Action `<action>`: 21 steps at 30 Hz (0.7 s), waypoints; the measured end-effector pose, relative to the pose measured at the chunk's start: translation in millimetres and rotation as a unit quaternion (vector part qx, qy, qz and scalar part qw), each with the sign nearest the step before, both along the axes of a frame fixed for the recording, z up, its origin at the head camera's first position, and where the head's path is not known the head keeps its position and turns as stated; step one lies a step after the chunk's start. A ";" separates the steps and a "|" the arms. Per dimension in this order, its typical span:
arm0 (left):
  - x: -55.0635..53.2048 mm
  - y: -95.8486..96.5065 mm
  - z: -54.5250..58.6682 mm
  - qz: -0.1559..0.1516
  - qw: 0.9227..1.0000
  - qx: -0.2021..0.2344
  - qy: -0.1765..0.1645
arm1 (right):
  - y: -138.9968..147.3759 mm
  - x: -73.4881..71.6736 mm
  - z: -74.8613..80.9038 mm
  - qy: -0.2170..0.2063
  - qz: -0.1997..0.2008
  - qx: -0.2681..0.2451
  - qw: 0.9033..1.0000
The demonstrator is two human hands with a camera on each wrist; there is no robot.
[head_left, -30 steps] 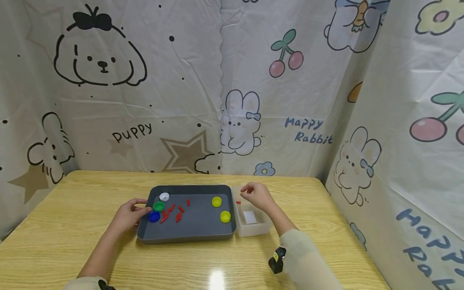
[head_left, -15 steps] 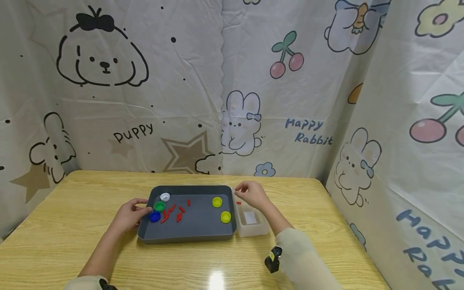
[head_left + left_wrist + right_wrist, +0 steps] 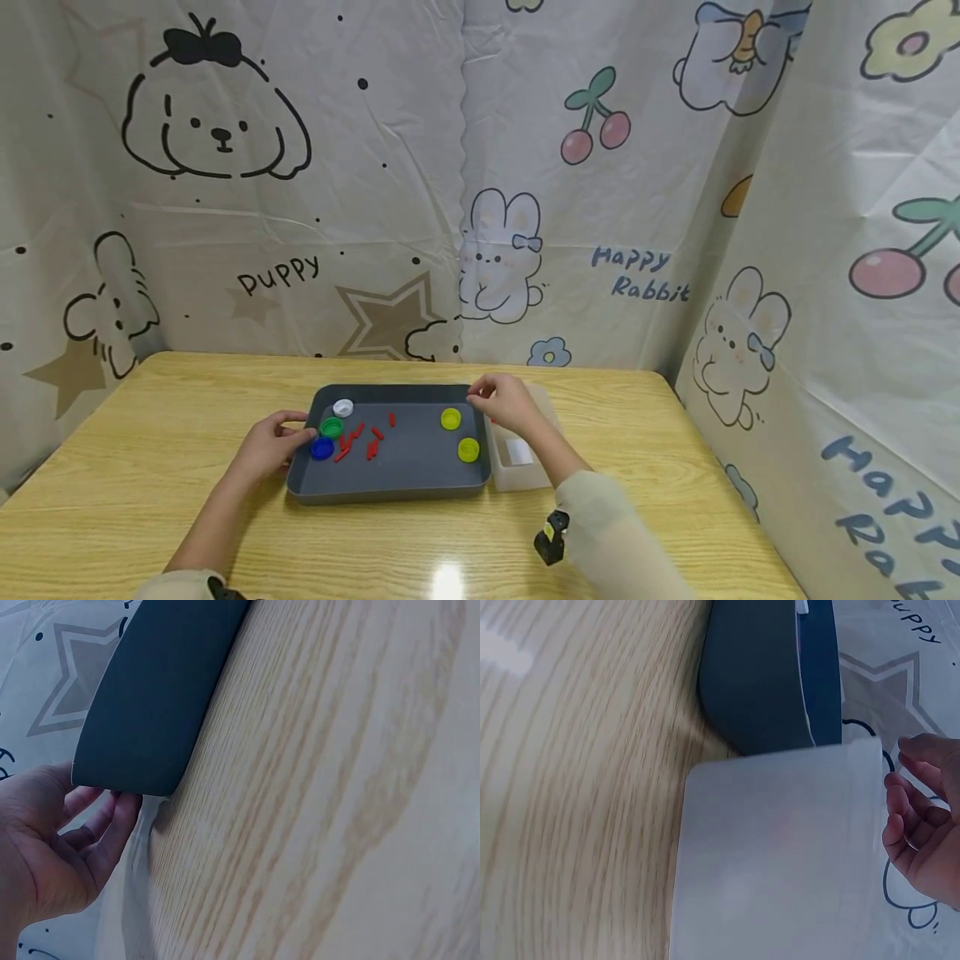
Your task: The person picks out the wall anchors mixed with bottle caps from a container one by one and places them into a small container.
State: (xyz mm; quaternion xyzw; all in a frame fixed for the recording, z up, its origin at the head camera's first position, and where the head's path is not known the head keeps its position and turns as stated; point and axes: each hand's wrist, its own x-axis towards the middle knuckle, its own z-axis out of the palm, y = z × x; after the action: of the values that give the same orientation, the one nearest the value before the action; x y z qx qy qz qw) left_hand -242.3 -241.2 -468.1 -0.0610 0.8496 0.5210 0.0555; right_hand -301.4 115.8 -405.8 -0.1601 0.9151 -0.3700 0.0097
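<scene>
At the left rim of the dark grey tray (image 3: 420, 475), my left hand (image 3: 264, 447) holds on, thumb over the edge and fingers against the outer wall in the left wrist view. A white cap (image 3: 342, 408), a green cap (image 3: 332, 427) and a blue cap (image 3: 322, 448) line the tray's left side. Several short red sticks (image 3: 372, 450) lie scattered beside them. Two yellow caps (image 3: 451, 418) sit toward the right end. My right hand (image 3: 504, 406), fingers loosely bent, hovers over the tray's far right corner; nothing shows between its fingers in the right wrist view.
Against the tray's right end stands a translucent white box (image 3: 522, 477), partly covered by the right hand and forearm. A white square (image 3: 518, 452) shows inside it. Behind the wooden table (image 3: 360, 550) hangs a printed curtain (image 3: 390, 208).
My right hand has moved left from above the translucent box to the tray's far right corner. The left hand keeps its hold on the tray, and the caps and red sticks stay put.
</scene>
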 end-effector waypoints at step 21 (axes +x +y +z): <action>3.5 2.4 3.5 -0.003 1.000 0.005 0.007 | -39.8 7.8 -9.0 0.003 0.030 0.006 1.000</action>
State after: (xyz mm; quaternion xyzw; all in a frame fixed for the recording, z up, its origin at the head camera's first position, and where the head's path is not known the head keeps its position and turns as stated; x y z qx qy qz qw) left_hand -238.8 -238.8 -464.6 -0.0551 0.8474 0.5255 0.0515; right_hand -293.7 76.0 -414.7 -0.1887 0.9120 -0.3637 0.0192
